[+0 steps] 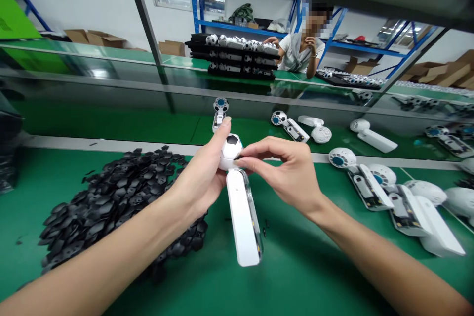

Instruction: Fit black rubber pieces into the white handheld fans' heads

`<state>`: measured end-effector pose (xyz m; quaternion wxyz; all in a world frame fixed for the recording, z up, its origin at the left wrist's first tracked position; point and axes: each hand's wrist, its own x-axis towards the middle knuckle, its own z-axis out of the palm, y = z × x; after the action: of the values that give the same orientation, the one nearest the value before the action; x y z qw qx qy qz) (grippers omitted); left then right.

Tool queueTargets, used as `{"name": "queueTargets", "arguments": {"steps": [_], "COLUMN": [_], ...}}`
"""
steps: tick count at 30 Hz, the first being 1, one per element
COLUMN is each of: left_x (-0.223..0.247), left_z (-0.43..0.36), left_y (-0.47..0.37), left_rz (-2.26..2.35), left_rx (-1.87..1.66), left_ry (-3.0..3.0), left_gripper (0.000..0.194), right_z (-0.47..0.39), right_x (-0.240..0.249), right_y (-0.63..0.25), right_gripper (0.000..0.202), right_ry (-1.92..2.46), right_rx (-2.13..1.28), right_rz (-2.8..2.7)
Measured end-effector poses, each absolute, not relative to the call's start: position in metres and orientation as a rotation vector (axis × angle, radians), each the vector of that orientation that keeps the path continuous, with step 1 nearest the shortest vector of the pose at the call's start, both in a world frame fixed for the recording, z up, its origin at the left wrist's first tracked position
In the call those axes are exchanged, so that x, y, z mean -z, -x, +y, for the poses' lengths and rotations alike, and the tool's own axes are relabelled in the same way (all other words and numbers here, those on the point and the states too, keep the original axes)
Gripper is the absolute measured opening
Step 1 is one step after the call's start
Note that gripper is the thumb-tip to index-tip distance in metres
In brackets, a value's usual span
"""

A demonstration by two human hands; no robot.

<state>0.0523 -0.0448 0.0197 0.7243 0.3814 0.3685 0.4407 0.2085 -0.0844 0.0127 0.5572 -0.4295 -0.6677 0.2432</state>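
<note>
A white device with a round, football-patterned head and a long flat body is held up over the green table. My left hand is wrapped round its head, thumb on top. At the right side of the head, my right hand pinches a small black piece between thumb and forefinger, touching the ball. The body of the device hangs toward me, with a clear edge and circuit parts along its right side. Left of it lies a large heap of black pieces, partly behind my left forearm.
Several similar white devices lie at the right. More rest on the green belt beyond the table's pale edge. Across it, a person sits near stacked black trays. Posts and a dark overhead beam frame the view.
</note>
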Motion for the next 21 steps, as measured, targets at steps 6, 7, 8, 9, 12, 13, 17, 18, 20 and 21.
{"name": "queueTargets", "arguments": {"steps": [6,7,8,9,12,13,17,18,20,21], "left_x": [-0.021,-0.021,-0.022,-0.023,-0.025,-0.026,-0.029,-0.03,-0.03,-0.03], "left_z": [-0.051,-0.052,-0.053,-0.054,-0.055,-0.056,-0.057,-0.058,-0.059,-0.06], "left_y": [-0.05,-0.05,-0.05,-0.05,-0.051,-0.052,-0.052,-0.051,-0.051,-0.051], "left_rz": [0.857,0.869,0.878,0.883,0.907,0.921,0.95,0.953,0.956,0.957], "left_rx": [-1.057,-1.096,-1.126,-1.141,-1.153,-1.162,-1.184,-1.173,-1.143,-1.122], "left_ry": [-1.018,-1.06,-1.092,-1.113,-1.161,-1.181,-1.229,-1.232,-1.229,-1.222], "left_gripper": [0.048,0.045,0.043,0.041,0.037,0.036,0.037,0.037,0.039,0.04], "right_z": [-0.087,-0.086,-0.086,-0.086,-0.085,-0.085,-0.086,-0.086,-0.087,-0.088], "right_x": [-0.017,-0.017,-0.017,-0.018,-0.022,-0.023,-0.031,-0.032,-0.032,-0.031], "right_y": [-0.212,-0.212,-0.213,-0.214,-0.214,-0.213,-0.212,-0.212,-0.212,-0.213], "right_gripper": [0.013,0.017,0.022,0.027,0.036,0.036,0.038,0.04,0.042,0.042], "right_ry": [1.044,1.061,1.075,1.087,1.121,1.134,1.194,1.21,1.232,1.241], "right_rx": [-0.66,-0.683,-0.716,-0.766,-0.911,-0.929,-0.911,-0.918,-0.937,-0.951], "right_rz": [-1.579,-1.567,-1.552,-1.538,-1.516,-1.523,-1.559,-1.568,-1.579,-1.584]}}
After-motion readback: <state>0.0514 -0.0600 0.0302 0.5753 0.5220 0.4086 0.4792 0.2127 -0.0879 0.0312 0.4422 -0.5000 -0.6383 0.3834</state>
